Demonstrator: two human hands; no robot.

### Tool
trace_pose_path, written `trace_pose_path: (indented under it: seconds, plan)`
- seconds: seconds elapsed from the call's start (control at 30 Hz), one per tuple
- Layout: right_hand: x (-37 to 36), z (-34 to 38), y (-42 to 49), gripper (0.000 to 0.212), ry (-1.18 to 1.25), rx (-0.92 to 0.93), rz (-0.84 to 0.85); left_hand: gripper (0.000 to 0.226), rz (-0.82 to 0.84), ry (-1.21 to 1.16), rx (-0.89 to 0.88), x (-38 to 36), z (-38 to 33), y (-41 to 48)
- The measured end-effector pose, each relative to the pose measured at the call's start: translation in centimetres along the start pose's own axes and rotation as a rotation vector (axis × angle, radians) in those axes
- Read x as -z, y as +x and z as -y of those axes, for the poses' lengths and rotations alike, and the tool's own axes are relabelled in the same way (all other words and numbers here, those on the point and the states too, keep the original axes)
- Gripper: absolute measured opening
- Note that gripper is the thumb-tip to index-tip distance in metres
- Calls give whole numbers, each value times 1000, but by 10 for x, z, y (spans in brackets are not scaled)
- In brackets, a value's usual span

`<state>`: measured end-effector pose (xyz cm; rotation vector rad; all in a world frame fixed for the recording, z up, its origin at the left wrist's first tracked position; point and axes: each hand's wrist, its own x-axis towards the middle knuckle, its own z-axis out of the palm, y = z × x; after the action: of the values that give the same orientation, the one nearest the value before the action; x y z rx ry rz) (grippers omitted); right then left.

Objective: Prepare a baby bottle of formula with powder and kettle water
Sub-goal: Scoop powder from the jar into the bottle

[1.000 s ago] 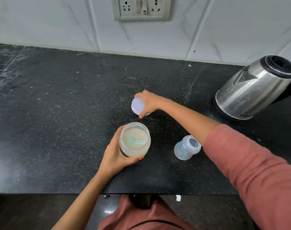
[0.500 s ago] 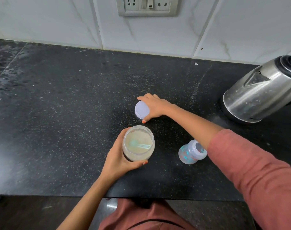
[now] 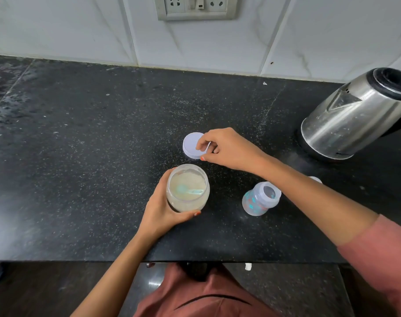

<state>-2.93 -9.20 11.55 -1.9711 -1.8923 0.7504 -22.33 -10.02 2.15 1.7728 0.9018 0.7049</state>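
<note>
your left hand [image 3: 162, 213] wraps the clear plastic jar of pale powder [image 3: 187, 188]; your right hand [image 3: 227, 149] pinches the rim of the round white lid [image 3: 191, 145] behind it.

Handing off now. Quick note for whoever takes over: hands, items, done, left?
The left hand grips the open jar of powder, upright; a scoop lies inside.
The right hand pinches the edge of the lid, low at the counter behind the jar.
The bottle stands open right of the jar and looks empty; the kettle is far right.
Done: jar opened. Left: scoop powder into bottle, add kettle water, close.
</note>
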Motion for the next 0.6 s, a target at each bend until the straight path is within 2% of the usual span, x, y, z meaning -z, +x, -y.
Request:
trace_pose_path:
  seconds: [0.13,0.23,0.47,0.6]
  plan:
    - [2,23,-25,9,-36,52,-32,82,6,-6,-9,0,-2,0]
    - [-1,39,-35,10,-111,47,20,83,11,-16,-2,0,-2,-1]
    - [-23,62,-32,20,-604,78,161,84,19,-30,22,0,0,-2]
    - [-26,72,-24,19,-753,62,230,84,21,-34,30,1,0,-3]
